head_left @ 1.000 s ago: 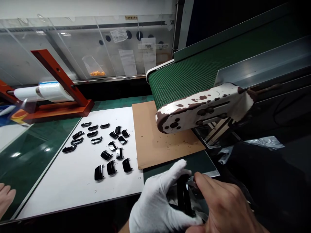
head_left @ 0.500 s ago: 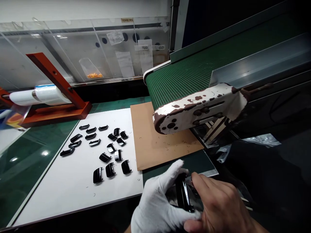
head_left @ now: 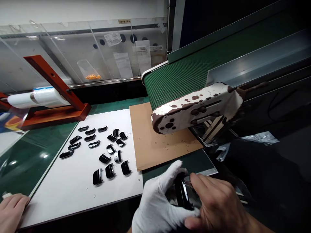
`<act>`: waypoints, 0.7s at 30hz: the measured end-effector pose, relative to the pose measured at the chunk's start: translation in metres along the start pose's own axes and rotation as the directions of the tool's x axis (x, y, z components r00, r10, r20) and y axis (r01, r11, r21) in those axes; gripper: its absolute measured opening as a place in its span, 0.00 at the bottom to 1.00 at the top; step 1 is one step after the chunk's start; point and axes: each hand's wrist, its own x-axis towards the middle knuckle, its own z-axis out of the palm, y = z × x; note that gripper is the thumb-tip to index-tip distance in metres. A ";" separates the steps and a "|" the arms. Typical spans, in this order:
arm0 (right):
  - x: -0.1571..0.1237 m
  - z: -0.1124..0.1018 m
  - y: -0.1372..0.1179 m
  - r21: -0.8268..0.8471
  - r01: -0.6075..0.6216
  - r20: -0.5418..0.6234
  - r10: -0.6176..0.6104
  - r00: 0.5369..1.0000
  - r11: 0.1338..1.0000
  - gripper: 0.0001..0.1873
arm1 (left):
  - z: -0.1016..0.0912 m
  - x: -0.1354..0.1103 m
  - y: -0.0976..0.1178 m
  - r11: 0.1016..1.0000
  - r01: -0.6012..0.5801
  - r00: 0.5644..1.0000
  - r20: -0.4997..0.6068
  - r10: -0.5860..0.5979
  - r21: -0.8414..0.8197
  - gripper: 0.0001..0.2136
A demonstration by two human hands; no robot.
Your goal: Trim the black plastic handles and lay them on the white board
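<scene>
My left hand (head_left: pixel 155 197), in a white glove, grips a glossy black plastic part (head_left: pixel 182 192) between thumb and fingers, low in the view. The part stands lengthwise in the glove, with a bright reflection along one edge. My bare right hand (head_left: pixel 216 200) is closed right beside it, its curled fingers near the part's upper end and its thumb by the glove. A thin sliver shows at the right fingertips, but what they pinch is too small to make out. Several similar black parts (head_left: pixel 97 176) with small prongs lie spread over the white sheet (head_left: pixel 65 191) to the left.
A brown cardboard sheet (head_left: pixel 150 142) with small curled shavings lies under the end of a green conveyor belt (head_left: pixel 175 84). An orange stand (head_left: pixel 58 113) holds film rolls at the left. Another person's hand (head_left: pixel 12 210) rests at the table's lower left edge.
Another person's hand has come in at the lower left. My hands keep nearly the same hold on the black part, and the view has shifted slightly.
</scene>
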 end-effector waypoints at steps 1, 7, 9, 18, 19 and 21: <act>-0.001 0.001 0.000 -0.001 0.002 -0.002 -0.002 1.000 1.000 0.47 | 0.000 0.000 0.000 1.000 0.007 1.000 -0.004 -0.007 -0.002 0.40; -0.004 0.004 0.001 -0.010 0.022 -0.002 -0.023 1.000 1.000 0.44 | 0.002 0.000 -0.005 0.998 0.039 0.999 -0.014 -0.040 -0.058 0.37; -0.004 0.005 0.002 -0.012 0.018 -0.006 -0.018 1.000 1.000 0.43 | 0.002 0.000 -0.007 0.996 0.051 0.999 -0.015 -0.052 -0.075 0.38; -0.008 0.008 0.004 0.002 0.046 0.003 -0.046 0.999 0.999 0.39 | 0.000 0.002 -0.011 0.995 0.056 0.998 -0.016 -0.058 -0.077 0.38; -0.009 0.008 0.004 0.009 0.055 0.006 -0.055 0.998 0.998 0.38 | 0.000 0.002 -0.012 0.996 0.055 0.998 -0.015 -0.057 -0.073 0.38; -0.008 0.007 0.004 0.028 0.071 0.009 -0.071 0.997 0.997 0.36 | 0.000 0.002 -0.013 0.996 0.056 0.998 -0.013 -0.057 -0.063 0.38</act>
